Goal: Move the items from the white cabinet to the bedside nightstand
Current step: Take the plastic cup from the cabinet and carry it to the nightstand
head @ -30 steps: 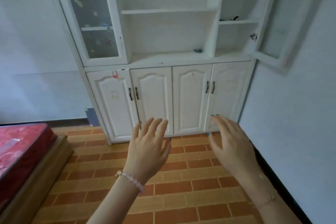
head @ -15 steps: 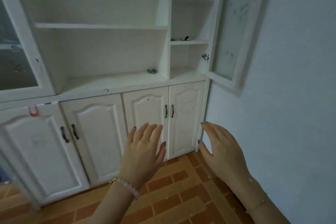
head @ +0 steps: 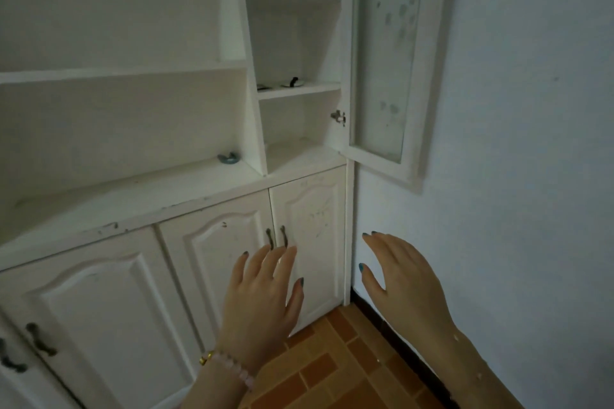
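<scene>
Left hand (head: 262, 295) and right hand (head: 398, 279) hold nothing, fingers spread, likely readying a reach. At the left hand's eleven o'clock, a small blue-grey object (head: 228, 158) lies on the white wooden cabinet (head: 166, 206) ledge.

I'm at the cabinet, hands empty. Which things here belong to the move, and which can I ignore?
Job: white cabinet; blue-grey item on its ledge; dark items on the right compartment's shelf; left hand and right hand, both open, holding nothing.
Ignore: open glass door; closed lower doors; tiled floor; wall.
</scene>
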{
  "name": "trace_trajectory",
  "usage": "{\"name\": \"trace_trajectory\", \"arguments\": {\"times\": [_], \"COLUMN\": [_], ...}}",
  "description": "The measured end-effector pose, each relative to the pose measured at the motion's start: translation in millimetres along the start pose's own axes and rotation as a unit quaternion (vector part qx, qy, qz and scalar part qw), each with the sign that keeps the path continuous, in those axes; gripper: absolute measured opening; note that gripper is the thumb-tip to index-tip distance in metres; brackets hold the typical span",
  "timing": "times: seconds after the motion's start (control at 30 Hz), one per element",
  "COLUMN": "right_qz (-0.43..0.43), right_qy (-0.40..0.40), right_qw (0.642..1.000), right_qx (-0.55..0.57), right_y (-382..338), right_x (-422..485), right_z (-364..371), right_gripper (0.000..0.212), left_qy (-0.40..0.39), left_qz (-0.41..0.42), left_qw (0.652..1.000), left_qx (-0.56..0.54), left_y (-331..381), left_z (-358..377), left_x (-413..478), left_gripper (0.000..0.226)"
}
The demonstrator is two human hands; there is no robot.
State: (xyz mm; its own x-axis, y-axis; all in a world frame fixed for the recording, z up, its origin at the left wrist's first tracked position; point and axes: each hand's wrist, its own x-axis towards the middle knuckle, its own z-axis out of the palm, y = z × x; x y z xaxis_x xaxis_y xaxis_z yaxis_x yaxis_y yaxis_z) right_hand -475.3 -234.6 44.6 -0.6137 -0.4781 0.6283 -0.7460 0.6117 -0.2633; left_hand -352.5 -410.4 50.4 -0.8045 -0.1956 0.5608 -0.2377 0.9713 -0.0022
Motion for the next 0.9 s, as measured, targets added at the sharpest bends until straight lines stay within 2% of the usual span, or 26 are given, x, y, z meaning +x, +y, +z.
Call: {"name": "trace_trajectory", "arguments": {"times": [0.17, 0.53, 0.9], "right_qz": [-0.009, -0.053, -0.074], "right_qy": [-0.008, -0.016, -0.044], "right_qw": [1.000, 0.997, 0.993], "right_qx": [0.028, 0.058, 0.076], "right_y": [45, 148, 180], "right_x": [58, 234, 323], "right_z": [48, 112, 195], "right_gripper": [0.053, 0.053, 0.052], "left_qy": [-0.026, 0.019, 0.025], "left_qz": [-0.013, -0.057, -0.100], "left_qw": [1.000, 0.998, 0.994], "left_qx": [0.005, 0.023, 0.042], "left_y": [0, -2, -52], "left_z": [53, 137, 200], "left_x": [58, 239, 317], "left_gripper": [0.048, 0.048, 0.048]}}
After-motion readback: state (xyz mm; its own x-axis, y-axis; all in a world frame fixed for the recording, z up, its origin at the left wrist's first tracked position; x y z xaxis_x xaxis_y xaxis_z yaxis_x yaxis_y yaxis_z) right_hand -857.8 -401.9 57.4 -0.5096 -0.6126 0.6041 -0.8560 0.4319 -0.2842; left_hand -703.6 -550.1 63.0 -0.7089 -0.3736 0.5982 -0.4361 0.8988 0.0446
